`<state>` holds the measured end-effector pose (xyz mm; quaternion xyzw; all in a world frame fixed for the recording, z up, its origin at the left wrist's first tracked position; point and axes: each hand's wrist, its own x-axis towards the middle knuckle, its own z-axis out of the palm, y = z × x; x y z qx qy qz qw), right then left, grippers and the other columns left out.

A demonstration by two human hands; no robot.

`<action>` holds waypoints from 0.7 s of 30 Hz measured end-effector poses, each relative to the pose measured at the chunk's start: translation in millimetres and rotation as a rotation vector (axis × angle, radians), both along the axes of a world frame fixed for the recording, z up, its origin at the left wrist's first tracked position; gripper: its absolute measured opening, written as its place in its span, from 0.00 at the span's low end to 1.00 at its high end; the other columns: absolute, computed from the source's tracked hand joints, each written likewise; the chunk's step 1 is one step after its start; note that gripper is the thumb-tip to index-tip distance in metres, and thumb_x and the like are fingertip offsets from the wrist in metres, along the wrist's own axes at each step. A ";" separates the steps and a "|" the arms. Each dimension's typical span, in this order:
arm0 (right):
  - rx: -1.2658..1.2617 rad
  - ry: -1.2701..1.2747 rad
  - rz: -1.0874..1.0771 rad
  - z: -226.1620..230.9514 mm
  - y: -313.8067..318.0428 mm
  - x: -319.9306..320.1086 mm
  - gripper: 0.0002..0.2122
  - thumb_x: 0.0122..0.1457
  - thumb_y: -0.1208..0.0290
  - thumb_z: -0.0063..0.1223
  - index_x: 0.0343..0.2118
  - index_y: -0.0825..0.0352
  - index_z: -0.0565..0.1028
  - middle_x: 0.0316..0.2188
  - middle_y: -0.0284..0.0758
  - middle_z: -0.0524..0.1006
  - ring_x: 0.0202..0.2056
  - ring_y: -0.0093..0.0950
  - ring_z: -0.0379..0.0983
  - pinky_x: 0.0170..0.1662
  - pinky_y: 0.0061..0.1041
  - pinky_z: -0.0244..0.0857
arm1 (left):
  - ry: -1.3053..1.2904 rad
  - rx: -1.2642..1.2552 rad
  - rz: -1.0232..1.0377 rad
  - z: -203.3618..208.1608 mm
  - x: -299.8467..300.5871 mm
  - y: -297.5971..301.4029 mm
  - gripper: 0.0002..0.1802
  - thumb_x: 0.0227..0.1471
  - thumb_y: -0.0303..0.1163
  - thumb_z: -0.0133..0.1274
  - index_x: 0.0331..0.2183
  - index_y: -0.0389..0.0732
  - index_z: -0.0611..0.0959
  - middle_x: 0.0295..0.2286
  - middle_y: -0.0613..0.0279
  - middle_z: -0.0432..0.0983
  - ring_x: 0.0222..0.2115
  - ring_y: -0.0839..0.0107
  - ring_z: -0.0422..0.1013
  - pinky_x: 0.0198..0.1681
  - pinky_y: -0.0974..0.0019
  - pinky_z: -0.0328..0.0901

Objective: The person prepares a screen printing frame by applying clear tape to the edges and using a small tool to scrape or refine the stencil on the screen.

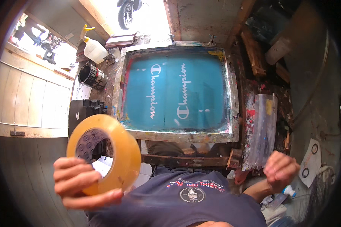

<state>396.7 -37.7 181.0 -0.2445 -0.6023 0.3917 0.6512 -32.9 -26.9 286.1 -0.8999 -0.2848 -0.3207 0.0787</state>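
- The left hand [83,183] is clamping on the yellow tape roll [130,160]; its fingers are curling over the near face, by the hole, and one finger is lying along the lower rim.
- The right hand [280,168] is hanging well apart at the other side, with the fingers curling together; I cannot tell if anything thin is hiding between them.
- The tape roll is hovering at the person's left, nearer to the camera than the framed screen [233,87] and covering its lower left corner from this view. The screen is lying on the counter [109,85].
- For handling it well, I think, the left hand should be pressing evenly on ring and rim, so that the roll is not twisting, and it should be holding the roll clear of the teal mesh [212,87].
- In my judgement, the right hand should be staying relaxed and free for steadying the roll.
- The near face is pointing toward the camera and slightly left, while the outer tape surface is showing on the right.
- Being a ring, the roll is having no true long axis; its core axis is running from the near face away to the right, and its outline is looking taller than wide.
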 end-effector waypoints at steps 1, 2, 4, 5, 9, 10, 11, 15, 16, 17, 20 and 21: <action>0.082 -0.005 -0.020 4.6 -6.2 5.9 0.12 0.40 0.77 0.75 0.25 0.63 0.79 0.22 0.36 0.80 0.26 0.28 0.78 0.28 0.23 0.68 | 0.092 -0.045 -0.032 18.7 -3.4 -3.9 0.18 0.46 0.45 0.68 0.43 0.68 0.87 0.22 0.74 0.75 0.20 0.84 0.70 0.27 0.78 0.59; 0.118 -0.044 0.015 9.0 -12.8 12.8 0.13 0.37 0.76 0.77 0.25 0.63 0.80 0.23 0.35 0.81 0.27 0.28 0.79 0.30 0.22 0.68 | 0.206 -0.033 -0.025 20.7 -12.5 -11.2 0.19 0.53 0.44 0.63 0.48 0.71 0.83 0.24 0.72 0.76 0.21 0.83 0.72 0.29 0.79 0.61; 0.158 -0.130 0.113 15.4 -17.5 24.3 0.14 0.35 0.76 0.77 0.26 0.62 0.81 0.25 0.33 0.82 0.30 0.27 0.79 0.34 0.21 0.69 | 0.245 0.012 -0.034 21.5 -25.9 -26.3 0.18 0.54 0.48 0.60 0.49 0.72 0.81 0.24 0.74 0.73 0.22 0.80 0.71 0.32 0.74 0.62; 0.180 -0.141 0.168 18.2 -15.5 25.4 0.13 0.36 0.76 0.77 0.26 0.62 0.82 0.26 0.33 0.83 0.31 0.27 0.80 0.35 0.21 0.69 | 0.256 0.057 -0.008 23.5 -25.6 -31.2 0.19 0.55 0.55 0.57 0.50 0.72 0.79 0.24 0.75 0.70 0.23 0.80 0.71 0.33 0.72 0.61; 0.232 -0.115 0.149 14.6 -20.8 25.3 0.12 0.39 0.75 0.75 0.27 0.62 0.82 0.27 0.33 0.83 0.32 0.26 0.80 0.35 0.20 0.69 | 0.254 0.060 0.058 29.2 -25.6 -42.9 0.20 0.56 0.55 0.57 0.51 0.73 0.78 0.25 0.75 0.71 0.26 0.79 0.73 0.33 0.72 0.61; 0.259 -0.120 0.122 13.8 -20.7 24.8 0.10 0.40 0.75 0.74 0.27 0.62 0.82 0.27 0.33 0.83 0.31 0.26 0.80 0.35 0.20 0.68 | 0.277 -0.032 0.057 34.7 -27.5 -43.9 0.20 0.56 0.55 0.57 0.51 0.73 0.77 0.26 0.74 0.72 0.26 0.78 0.74 0.34 0.71 0.62; 0.286 -0.121 0.101 15.5 -19.8 22.9 0.09 0.41 0.74 0.74 0.27 0.62 0.82 0.27 0.33 0.83 0.30 0.25 0.80 0.34 0.20 0.68 | 0.304 -0.125 0.061 39.7 -29.4 -47.5 0.20 0.56 0.55 0.56 0.52 0.73 0.77 0.26 0.73 0.72 0.27 0.77 0.74 0.34 0.70 0.62; 0.020 0.188 0.046 -8.5 3.1 -32.2 0.06 0.47 0.78 0.68 0.27 0.64 0.80 0.22 0.33 0.79 0.25 0.25 0.77 0.29 0.22 0.67 | 0.300 -0.017 0.014 26.5 -39.7 -46.7 0.20 0.56 0.56 0.56 0.51 0.74 0.78 0.27 0.72 0.72 0.27 0.75 0.74 0.36 0.66 0.63; -0.119 0.327 0.031 -22.5 8.9 -48.2 0.05 0.49 0.79 0.66 0.27 0.65 0.79 0.21 0.33 0.78 0.24 0.25 0.76 0.27 0.22 0.67 | 0.274 -0.037 -0.005 23.9 -38.7 -42.6 0.21 0.55 0.55 0.57 0.51 0.74 0.78 0.27 0.71 0.72 0.26 0.74 0.74 0.36 0.64 0.63; -0.261 0.474 0.021 -38.9 13.0 -56.1 0.04 0.51 0.80 0.64 0.27 0.66 0.79 0.20 0.33 0.77 0.24 0.25 0.75 0.26 0.23 0.67 | 0.257 -0.060 -0.018 24.1 -37.4 -38.7 0.21 0.54 0.55 0.58 0.51 0.74 0.78 0.27 0.71 0.71 0.26 0.73 0.73 0.36 0.63 0.63; -0.418 -0.058 -0.131 -73.6 15.2 -23.5 0.03 0.53 0.84 0.60 0.28 0.70 0.79 0.25 0.36 0.80 0.27 0.25 0.77 0.34 0.24 0.70 | 0.194 -0.096 -0.089 14.4 -36.6 -18.5 0.22 0.48 0.46 0.64 0.47 0.72 0.81 0.25 0.71 0.72 0.23 0.73 0.72 0.32 0.66 0.64; -0.473 -0.347 -0.236 -68.5 17.8 -17.3 0.03 0.53 0.85 0.60 0.29 0.71 0.80 0.26 0.37 0.81 0.28 0.25 0.77 0.36 0.24 0.71 | 0.149 -0.086 -0.043 14.5 -26.9 -11.9 0.20 0.47 0.43 0.65 0.44 0.68 0.82 0.24 0.70 0.73 0.22 0.73 0.72 0.30 0.66 0.64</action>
